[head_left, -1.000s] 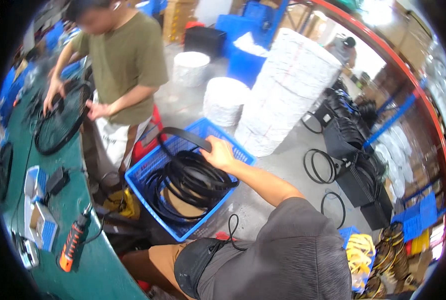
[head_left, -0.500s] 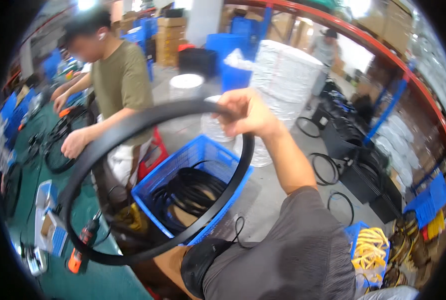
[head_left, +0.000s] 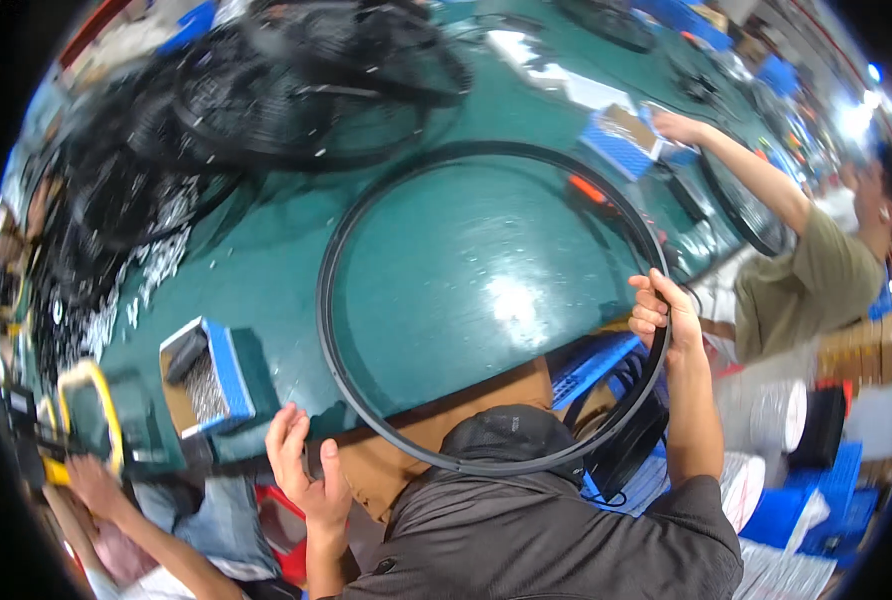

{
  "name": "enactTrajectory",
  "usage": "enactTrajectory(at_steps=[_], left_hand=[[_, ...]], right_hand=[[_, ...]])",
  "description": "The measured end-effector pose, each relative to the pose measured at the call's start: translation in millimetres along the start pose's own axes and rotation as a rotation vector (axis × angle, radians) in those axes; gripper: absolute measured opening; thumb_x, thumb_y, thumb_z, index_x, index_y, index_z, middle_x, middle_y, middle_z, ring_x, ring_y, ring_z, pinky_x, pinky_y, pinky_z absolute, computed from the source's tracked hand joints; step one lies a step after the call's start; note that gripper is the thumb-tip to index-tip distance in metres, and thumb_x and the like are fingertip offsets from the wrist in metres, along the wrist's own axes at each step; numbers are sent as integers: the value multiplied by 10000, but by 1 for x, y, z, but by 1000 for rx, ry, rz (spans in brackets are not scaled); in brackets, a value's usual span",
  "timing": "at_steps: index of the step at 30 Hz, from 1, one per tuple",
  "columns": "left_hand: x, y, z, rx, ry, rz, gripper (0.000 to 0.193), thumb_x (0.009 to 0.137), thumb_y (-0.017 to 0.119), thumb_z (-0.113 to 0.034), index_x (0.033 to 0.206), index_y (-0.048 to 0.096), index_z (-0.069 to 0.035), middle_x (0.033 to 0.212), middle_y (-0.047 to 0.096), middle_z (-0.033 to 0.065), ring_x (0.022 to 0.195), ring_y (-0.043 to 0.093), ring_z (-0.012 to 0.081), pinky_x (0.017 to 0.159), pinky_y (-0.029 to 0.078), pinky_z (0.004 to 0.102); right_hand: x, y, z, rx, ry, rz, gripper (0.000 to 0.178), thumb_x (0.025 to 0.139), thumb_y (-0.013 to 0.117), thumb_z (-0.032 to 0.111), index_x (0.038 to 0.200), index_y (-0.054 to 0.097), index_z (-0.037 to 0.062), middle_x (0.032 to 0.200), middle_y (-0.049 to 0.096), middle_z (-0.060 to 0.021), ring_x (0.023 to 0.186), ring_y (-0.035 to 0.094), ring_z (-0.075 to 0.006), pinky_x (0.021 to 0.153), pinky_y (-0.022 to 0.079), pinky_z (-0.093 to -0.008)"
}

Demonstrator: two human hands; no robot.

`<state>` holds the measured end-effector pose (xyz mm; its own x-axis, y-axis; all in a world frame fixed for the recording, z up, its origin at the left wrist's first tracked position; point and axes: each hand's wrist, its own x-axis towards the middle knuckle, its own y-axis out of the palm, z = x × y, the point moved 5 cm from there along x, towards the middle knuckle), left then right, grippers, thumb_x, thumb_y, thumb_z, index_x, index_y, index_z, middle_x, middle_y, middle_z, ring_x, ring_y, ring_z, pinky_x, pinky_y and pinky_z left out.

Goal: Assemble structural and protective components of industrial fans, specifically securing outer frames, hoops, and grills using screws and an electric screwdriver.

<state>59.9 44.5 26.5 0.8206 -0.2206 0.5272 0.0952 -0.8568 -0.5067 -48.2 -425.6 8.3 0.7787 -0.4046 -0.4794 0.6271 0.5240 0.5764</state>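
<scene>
A thin black wheel rim is held up over the green table, slightly tilted. My right hand is closed around its right side. My left hand is off the rim, just outside its lower left part, with fingers spread and nothing in them. An orange power tool lies on the table and shows through the rim's upper right.
Black spoked wheels are piled at the far left. A blue-and-white box of small metal parts stands near the left edge. A co-worker reaches into another box at right. Another person's hand is beside a yellow frame.
The view has swung left from the blue basket and floor to the green table. My right hand still holds the rim, now over the table. My left hand has come into view.
</scene>
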Motion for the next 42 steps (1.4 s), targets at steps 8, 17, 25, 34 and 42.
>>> enactTrajectory(at_steps=[8,17,25,34,42], left_hand=[[-72,-2,35,-389,-606,-32,264,917,585,-47,1162,584,49,1037,629,127,895,613,183,807,497,308],[-52,29,42,-781,-803,288,290,954,568,-161,1122,594,74,977,694,183,880,671,201,808,525,324],[-59,32,43,-830,-843,359,260,992,571,-173,1105,619,56,969,710,124,888,674,173,825,545,327],[-75,45,44,-1009,-842,261,322,1008,539,-208,1161,610,67,1067,693,148,985,640,185,897,507,341],[-70,49,54,-957,-806,404,324,1008,523,-190,1170,617,74,1087,689,139,988,639,169,914,497,322]], right_hand=[[21,24,-14,-859,-60,-56,306,964,592,262,995,615,-42,594,490,6,486,487,-102,473,428,-272],[-10,91,41,-1708,-828,-256,395,796,792,304,970,651,-21,627,611,-59,572,581,-161,584,470,-305],[61,276,-17,-1629,-1698,323,1103,653,842,494,1484,287,28,1510,265,-303,1390,288,-464,1119,263,-542],[139,375,-58,-1519,-2017,367,1252,534,832,642,1503,256,100,1562,188,-281,1438,192,-477,1125,197,-619],[156,401,-60,-1597,-1932,298,1191,534,786,704,1459,351,92,1542,223,-281,1410,232,-480,1091,244,-633]])
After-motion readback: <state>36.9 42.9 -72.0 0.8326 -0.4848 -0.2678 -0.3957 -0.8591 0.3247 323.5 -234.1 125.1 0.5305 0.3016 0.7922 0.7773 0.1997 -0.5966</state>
